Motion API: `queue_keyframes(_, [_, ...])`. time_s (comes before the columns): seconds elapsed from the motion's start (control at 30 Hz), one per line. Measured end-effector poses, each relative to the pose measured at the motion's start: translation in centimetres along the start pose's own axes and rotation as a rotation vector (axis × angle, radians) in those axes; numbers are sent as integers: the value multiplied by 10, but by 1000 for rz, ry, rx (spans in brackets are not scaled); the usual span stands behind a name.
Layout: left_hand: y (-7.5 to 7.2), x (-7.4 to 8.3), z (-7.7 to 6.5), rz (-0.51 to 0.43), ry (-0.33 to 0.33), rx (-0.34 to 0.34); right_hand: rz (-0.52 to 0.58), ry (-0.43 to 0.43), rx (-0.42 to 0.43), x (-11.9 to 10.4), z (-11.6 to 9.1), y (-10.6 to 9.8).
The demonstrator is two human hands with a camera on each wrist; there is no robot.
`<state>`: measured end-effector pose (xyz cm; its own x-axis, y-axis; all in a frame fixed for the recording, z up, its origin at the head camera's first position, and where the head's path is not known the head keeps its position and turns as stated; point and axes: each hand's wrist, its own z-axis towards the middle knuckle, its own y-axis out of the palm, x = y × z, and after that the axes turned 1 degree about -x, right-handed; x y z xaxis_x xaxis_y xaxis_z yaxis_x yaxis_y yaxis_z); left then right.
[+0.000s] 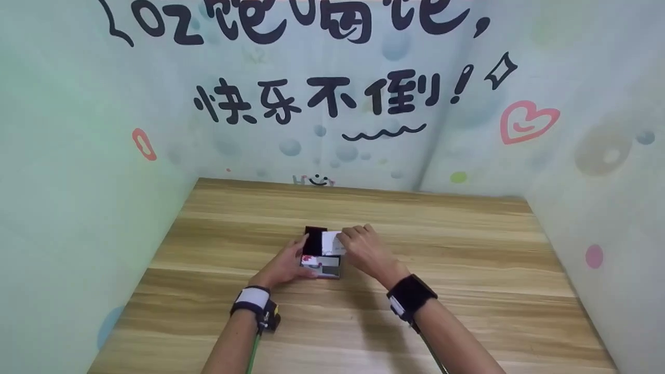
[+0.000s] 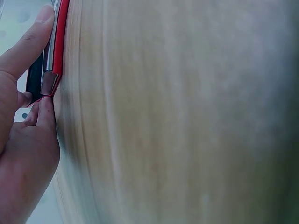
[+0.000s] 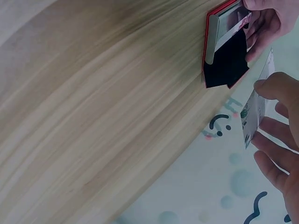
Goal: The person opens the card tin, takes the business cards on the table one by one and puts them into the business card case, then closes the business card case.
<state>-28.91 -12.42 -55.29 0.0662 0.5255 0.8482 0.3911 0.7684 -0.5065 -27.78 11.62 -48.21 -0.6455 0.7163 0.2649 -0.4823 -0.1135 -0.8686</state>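
A card case (image 1: 314, 242) with a black lining stands open on the table; its outer cover (image 2: 59, 39) is red in the left wrist view. My left hand (image 1: 283, 266) grips it from the left side, thumb at the front edge and fingers at the back. Its metal part (image 3: 213, 39) faces up, with a strip of white and red print showing there. In my right hand (image 1: 365, 250) a white card (image 1: 331, 243) is pinched between thumb and fingers, over the case's right side in the head view. Dark printed marks show on the card (image 3: 253, 115) in the right wrist view.
The wood-grain table (image 1: 218, 218) runs back to a pale printed wall (image 1: 291, 166) with dark lettering. Similar walls stand at left and right. Each wrist wears a strapped-on band, the left one (image 1: 253, 298) white and the right one (image 1: 414, 296) black.
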Motion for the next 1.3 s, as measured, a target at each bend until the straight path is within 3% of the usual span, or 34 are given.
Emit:
queue_keyframes(0.23, [-1, 0, 1, 32, -16, 3, -24, -27, -100, -6, 15, -2])
queue_keyframes(0.43, [-1, 1, 1, 55, -51, 11, -32, -10, -164, -17, 19, 11])
queue_keyframes(0.87, [0, -1, 2, 84, -5, 10, -79, 68, -170, -35, 19, 41])
queue_keyframes(1.03, [-1, -3, 3, 116, 35, 8, -67, 68, -107, -38, 13, 51])
queue_keyframes(1.17, [-2, -4, 3, 106, 33, 5, -38, 72, -74, -39, 14, 55])
queue_keyframes(1.3, [-1, -4, 1, 74, 11, -4, 3, 69, -103, -42, 15, 56])
